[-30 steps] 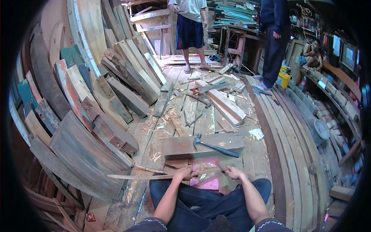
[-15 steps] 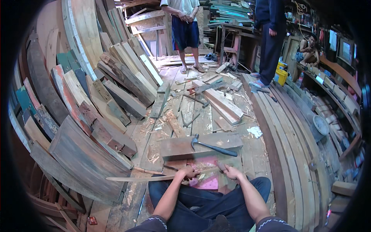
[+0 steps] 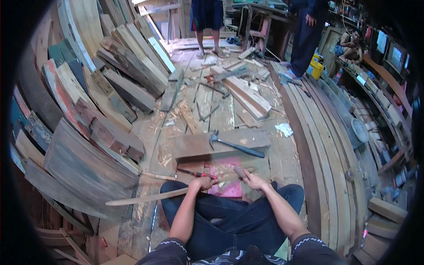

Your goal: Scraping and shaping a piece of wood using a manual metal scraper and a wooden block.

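My left hand [image 3: 203, 183] is closed around a long, curved strip of pale wood [image 3: 145, 200], which slants over my crossed legs, its thin end out to the left. At the strip's other end, my right hand [image 3: 255, 180] grips a small brownish block [image 3: 240, 172] against the wood; its exact kind is unclear. Below the hands lies a pink sheet [image 3: 226, 190] on the floor. A red-handled tool [image 3: 206, 175] with a dark end lies just beyond my left hand. Farther out, a claw hammer [image 3: 238, 148] rests on a thick wooden beam [image 3: 194, 148].
Leaning boards [image 3: 88, 152] crowd the left side. Long stacked planks [image 3: 316, 163] run along the right. Offcuts [image 3: 248, 97] and shavings litter the floorboards ahead. Two people stand at the far end, one in shorts [image 3: 206, 15], one in dark trousers [image 3: 302, 46]; another person [image 3: 349, 46] sits at far right.
The view has tipped downward, so the scene sits higher in the picture. My left hand has shifted slightly toward me with the strip, and the tool's red handle now shows.
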Demonstrator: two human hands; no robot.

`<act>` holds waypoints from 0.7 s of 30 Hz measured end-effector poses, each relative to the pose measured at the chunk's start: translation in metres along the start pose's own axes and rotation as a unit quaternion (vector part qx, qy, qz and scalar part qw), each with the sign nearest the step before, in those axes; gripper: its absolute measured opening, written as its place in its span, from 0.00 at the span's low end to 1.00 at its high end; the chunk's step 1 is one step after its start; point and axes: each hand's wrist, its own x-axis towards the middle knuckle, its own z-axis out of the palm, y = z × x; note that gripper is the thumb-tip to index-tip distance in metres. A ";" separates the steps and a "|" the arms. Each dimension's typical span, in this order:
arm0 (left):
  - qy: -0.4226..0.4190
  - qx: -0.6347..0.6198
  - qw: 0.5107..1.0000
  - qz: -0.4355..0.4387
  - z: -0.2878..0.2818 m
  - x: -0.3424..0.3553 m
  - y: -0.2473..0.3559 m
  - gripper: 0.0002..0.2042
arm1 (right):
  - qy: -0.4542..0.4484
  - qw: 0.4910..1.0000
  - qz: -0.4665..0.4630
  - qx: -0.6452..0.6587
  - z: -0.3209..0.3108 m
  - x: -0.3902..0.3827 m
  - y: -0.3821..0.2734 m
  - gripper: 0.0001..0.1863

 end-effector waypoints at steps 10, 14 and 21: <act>0.014 0.034 0.999 0.036 -0.006 -0.003 0.010 0.32 | 0.040 0.998 0.035 -0.026 0.000 0.015 0.013 0.34; -0.014 0.030 0.999 -0.018 -0.019 -0.018 0.022 0.33 | 0.061 0.982 -0.169 -0.050 0.029 0.005 0.018 0.34; -0.027 0.022 0.999 -0.010 -0.021 -0.020 0.024 0.35 | 0.093 0.989 0.116 -0.020 0.020 0.014 0.020 0.35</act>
